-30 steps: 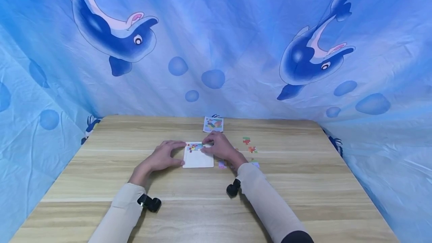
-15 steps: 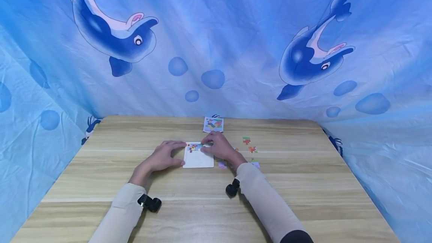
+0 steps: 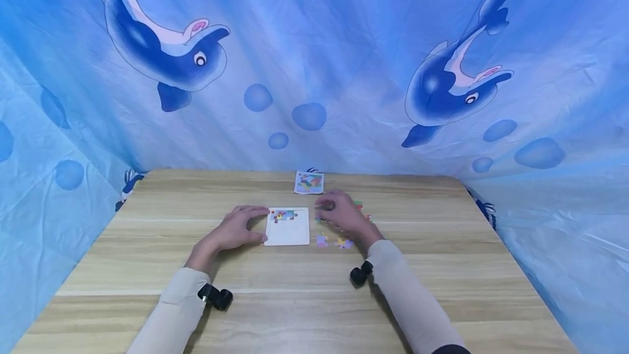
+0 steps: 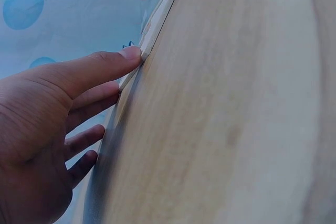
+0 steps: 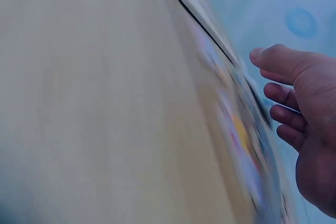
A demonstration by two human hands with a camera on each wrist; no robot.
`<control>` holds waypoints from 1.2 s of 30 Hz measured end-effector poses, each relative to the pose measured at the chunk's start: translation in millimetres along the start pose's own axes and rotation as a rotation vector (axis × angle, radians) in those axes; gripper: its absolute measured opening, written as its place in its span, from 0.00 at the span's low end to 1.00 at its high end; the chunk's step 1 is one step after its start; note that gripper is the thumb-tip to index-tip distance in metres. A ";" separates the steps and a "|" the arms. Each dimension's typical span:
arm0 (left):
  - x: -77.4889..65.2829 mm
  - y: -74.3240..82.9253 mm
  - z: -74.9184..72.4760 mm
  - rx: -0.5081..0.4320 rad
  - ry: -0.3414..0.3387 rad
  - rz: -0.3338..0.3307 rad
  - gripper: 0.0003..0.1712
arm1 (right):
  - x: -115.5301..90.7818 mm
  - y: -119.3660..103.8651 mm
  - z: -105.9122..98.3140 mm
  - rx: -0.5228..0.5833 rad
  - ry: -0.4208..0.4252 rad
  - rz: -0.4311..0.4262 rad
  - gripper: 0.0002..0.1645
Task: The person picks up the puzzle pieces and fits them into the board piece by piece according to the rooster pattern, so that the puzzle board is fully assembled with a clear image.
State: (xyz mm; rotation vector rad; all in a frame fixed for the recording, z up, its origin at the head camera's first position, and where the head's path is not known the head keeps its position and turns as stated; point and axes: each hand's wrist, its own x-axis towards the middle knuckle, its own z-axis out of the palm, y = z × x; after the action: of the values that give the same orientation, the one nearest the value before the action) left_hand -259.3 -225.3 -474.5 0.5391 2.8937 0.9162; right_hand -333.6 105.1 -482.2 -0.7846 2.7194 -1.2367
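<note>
Surface: wood-grain table (image 3: pixel 295 310), light, with pale bands running across. Behind and at both sides hangs blue cloth (image 3: pixel 334 59) printed with bubbles; one dolphin (image 3: pixel 167 53) at left, a second dolphin (image 3: pixel 442 83) at right.

Left to right on the table: my left hand (image 3: pixel 235 227) is spread, thumb and index well parted, fingers fairly straight. Thumb touches the lower left of the white board (image 3: pixel 289 235), index the upper left; neither is curled round it. The board lies flat, a strip of joined puzzle pieces (image 3: pixel 285 216) in its upper left part. Beyond it, near the far edge, lies a picture card (image 3: pixel 309 182).

My right hand (image 3: pixel 342 213) is just right of the board, above loose pieces (image 3: pixel 343 243), fingers loosely bent, thumb apart, holding nothing I can see. Whether fingertips touch a piece, I cannot tell; the right wrist view is blurred.
</note>
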 end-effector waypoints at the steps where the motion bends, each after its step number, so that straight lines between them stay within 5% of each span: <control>1: 0.0 0.1 -0.1 -0.001 0.002 0.001 0.42 | -4.3 5.6 -7.4 -0.001 0.015 0.009 0.17; 14: -1.0 1.7 -0.5 -0.004 0.004 0.004 0.42 | -44.9 61.4 -76.4 0.052 0.086 0.203 0.19; 36: -0.4 1.8 -0.1 -0.009 0.003 -0.010 0.42 | -39.3 75.8 -77.8 -0.034 0.061 0.180 0.20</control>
State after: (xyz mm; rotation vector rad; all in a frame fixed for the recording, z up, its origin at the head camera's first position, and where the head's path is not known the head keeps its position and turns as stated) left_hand -258.3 -224.1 -473.5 0.5227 2.8910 0.9286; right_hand -351.1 219.1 -490.0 -0.4985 2.7925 -1.1973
